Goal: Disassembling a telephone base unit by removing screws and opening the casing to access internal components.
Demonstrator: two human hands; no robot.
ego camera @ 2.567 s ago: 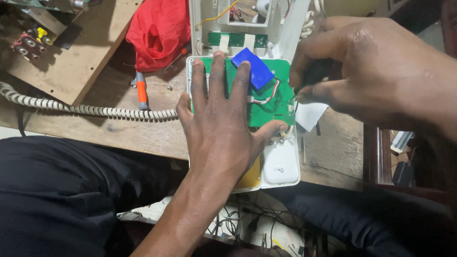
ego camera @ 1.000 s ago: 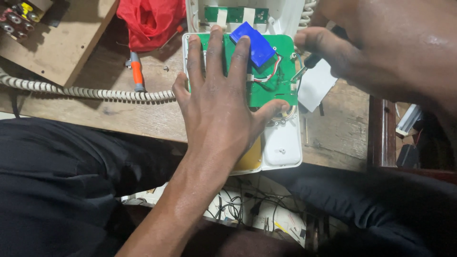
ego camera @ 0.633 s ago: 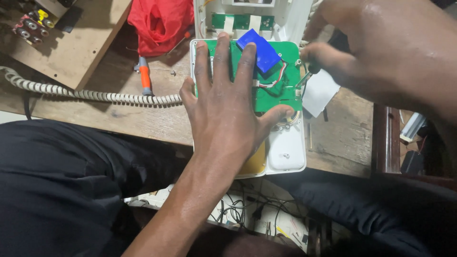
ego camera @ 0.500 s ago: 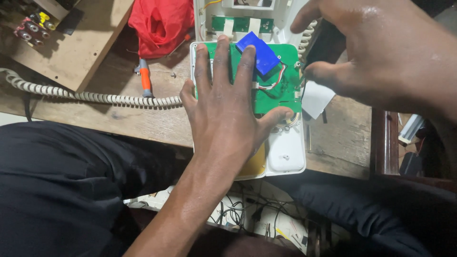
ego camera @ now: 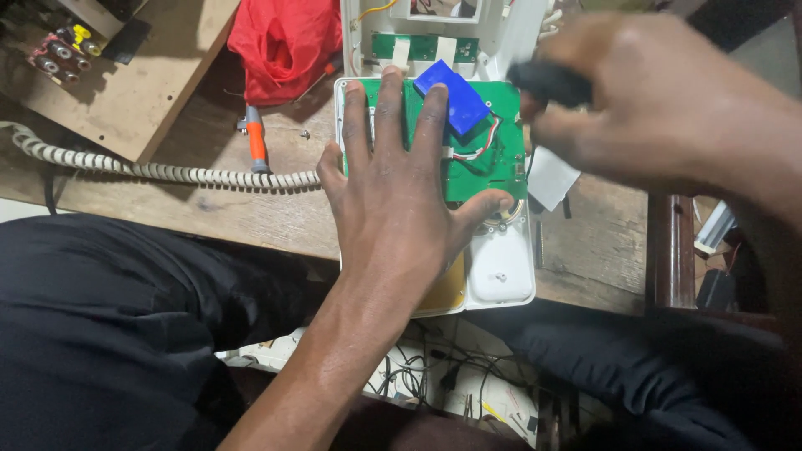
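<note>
Opened white telephone base (ego camera: 499,271) lies on the wooden table (ego camera: 209,209), near its front edge, just above the person's lap. Green circuit board (ego camera: 489,163) sits exposed inside the shell; a blue block component (ego camera: 451,104) lies tilted on the board's upper part, thin wires trailing from it.

Left hand (ego camera: 397,200) is flat on the board, fingers spread and straight, thumb reaching toward the round part at lower right. It grips nothing; it presses the unit down.

Right hand (ego camera: 660,108) hovers above the base's upper right corner, blurred, fingers curled around a dark handle-like object (ego camera: 551,82); what tool it is cannot be told. Half a second ago this hand was open and lower, beside the board's right edge; a moment before that its fingertips were at the board. Now it is raised clear, so nothing is working on the board while the left hand pins it unchanged.

Around: coiled cream cord (ego camera: 167,171) running left, orange-handled screwdriver (ego camera: 255,142), red cloth (ego camera: 284,42), white paper scrap (ego camera: 551,177).
</note>
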